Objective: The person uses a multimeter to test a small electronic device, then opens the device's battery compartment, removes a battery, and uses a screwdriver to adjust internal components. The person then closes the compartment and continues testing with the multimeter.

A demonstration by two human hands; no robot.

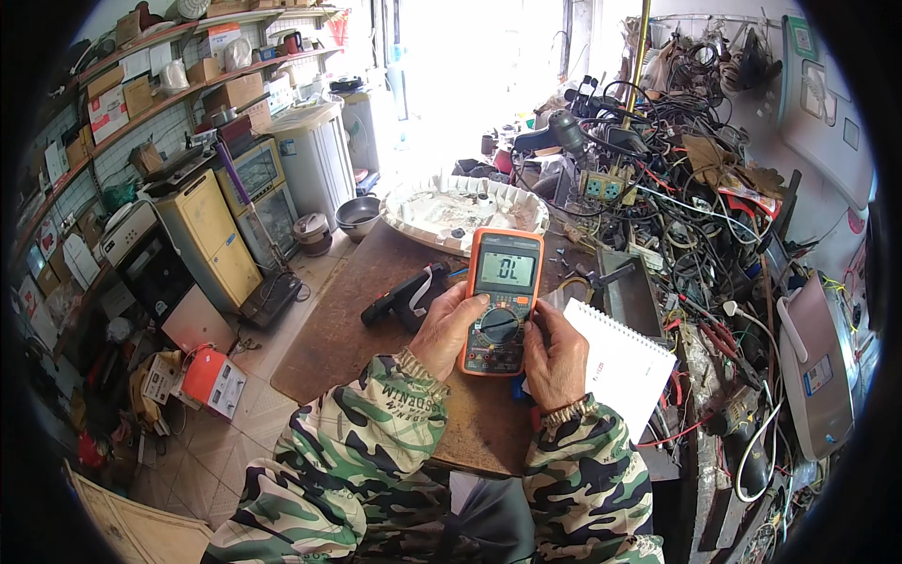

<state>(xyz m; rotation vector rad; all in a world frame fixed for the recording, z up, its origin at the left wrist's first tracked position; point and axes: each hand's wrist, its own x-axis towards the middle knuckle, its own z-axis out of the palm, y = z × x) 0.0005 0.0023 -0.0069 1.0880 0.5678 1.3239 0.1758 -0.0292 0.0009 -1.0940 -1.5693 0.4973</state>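
An orange-and-grey digital multimeter (499, 325) is held upright above the brown table (329, 324), its lit display toward me. My left hand (446, 336) grips its left side, the thumb lying on the front beside the buttons. On the other side my right hand (558, 360) closes around the lower right edge, its fingertips near the dial. Behind my left hand lies a black object (390, 299) with a white strip, partly covered. An open spiral notebook (625, 371) with white pages rests beside my right hand, partly under the wrist.
A white scalloped basin (402, 209) holding small debris stands at the table's far end. Tangled cables (700, 202) and parts crowd the right side, near a grey metal tray (631, 299). Shelves, a yellow cabinet (211, 240) and an orange-and-white device (214, 381) are at left.
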